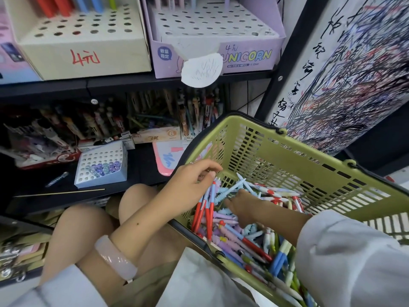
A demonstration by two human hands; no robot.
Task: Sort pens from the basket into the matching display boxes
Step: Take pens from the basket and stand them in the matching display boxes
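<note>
Down in the lower right, our left hand had its grip clamped on a bunch of red-and-blue plastic pens, their tips hanging into the olive-green slatted plastic basket. Our right hand dug into the pen heap; its grip we couldn't tell. At upper left stood the cream cardboard display box, the lilac one beside it.

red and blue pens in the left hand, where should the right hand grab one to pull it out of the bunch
Grip a red and blue pen low on its red barrel, pinching it from the right side. The left hand holds the bunch near the top, so the pens hang almost upright along the green basket wall, red lower halves exposed. The right hand, now in the pile, is already on that side.
</note>
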